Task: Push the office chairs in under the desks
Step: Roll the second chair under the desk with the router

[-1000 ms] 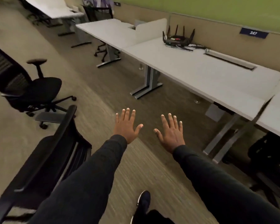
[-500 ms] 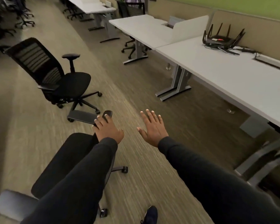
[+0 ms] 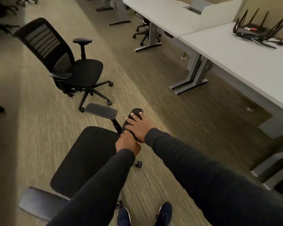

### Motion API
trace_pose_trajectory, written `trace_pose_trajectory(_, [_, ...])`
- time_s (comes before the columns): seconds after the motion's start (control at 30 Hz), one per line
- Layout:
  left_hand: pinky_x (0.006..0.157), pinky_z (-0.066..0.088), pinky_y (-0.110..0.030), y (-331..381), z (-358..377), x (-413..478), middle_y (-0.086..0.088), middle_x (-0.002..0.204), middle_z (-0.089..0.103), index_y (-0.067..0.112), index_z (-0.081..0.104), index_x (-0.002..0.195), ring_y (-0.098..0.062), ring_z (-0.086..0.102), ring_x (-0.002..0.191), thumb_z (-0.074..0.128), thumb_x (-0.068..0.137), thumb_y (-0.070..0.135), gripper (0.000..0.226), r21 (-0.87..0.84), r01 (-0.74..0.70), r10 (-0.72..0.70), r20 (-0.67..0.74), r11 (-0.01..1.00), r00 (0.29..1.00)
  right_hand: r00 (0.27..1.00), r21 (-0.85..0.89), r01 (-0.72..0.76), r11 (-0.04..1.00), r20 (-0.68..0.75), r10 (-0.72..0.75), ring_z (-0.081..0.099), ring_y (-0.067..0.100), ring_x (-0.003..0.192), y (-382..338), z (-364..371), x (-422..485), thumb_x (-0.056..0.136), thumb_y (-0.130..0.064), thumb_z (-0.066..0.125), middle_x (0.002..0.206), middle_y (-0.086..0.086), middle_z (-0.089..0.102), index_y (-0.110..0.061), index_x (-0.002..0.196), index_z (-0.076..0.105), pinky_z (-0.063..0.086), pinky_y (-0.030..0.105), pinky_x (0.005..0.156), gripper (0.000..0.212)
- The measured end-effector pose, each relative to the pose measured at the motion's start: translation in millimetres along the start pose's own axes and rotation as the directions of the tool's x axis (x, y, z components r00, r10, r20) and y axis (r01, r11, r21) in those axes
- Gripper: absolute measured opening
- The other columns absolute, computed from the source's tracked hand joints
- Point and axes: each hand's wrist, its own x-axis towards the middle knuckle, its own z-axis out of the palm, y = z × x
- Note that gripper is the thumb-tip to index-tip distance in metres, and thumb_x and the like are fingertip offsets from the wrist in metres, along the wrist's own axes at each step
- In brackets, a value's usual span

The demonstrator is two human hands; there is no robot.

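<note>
- Both hands, free and spread a second ago, now on near office chair (image 3: 87,160) backrest top (image 3: 135,115), lower centre.
- Right hand (image 3: 138,128) flat over it; left hand (image 3: 127,144) clasped below.
- Push toward desk (image 3: 252,66), right of frame, presumably next.

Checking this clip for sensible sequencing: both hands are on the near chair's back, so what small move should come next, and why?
Probably swing the near chair right toward the desk. Both the left hand and right hand already grip its backrest, and it stands in the aisle, not under the desk.

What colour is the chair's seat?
The near chair's seat is black, shown in the head view.
</note>
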Motion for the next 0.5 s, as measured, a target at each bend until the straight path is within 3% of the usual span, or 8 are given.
trace_pose_trajectory(0.13, [0.095, 0.049, -0.039, 2, 0, 19, -0.015, 0.13, 0.058, 0.004, 0.046, 0.13, -0.032, 0.06, 0.118, 0.067, 0.085, 0.024, 0.053, -0.028, -0.041, 0.041, 0.024, 0.999, 0.999, 0.998, 0.02, -0.01, 1.0, -0.06, 0.011, 0.023, 0.028, 0.15, 7, -2, 15, 0.107, -0.035, 0.035, 0.153, 0.001, 0.044, -0.025, 0.139, 0.051, 0.014, 0.056, 0.12, 0.038])
trace_pose_trajectory(0.5, [0.097, 0.048, -0.038, 29, 24, 26, -0.017, 0.131, 0.055, 0.001, 0.039, 0.137, -0.031, 0.059, 0.119, 0.075, 0.081, 0.024, 0.07, -0.039, -0.127, 0.13, 0.104, 0.991, 0.986, 0.986, 0.232, -0.149, 0.961, -0.036, 0.161, 0.018, 0.026, 0.152, 35, 25, -9, 0.105, -0.037, 0.038, 0.149, -0.007, 0.047, -0.03, 0.128, 0.059, 0.018, 0.062, 0.117, 0.032])
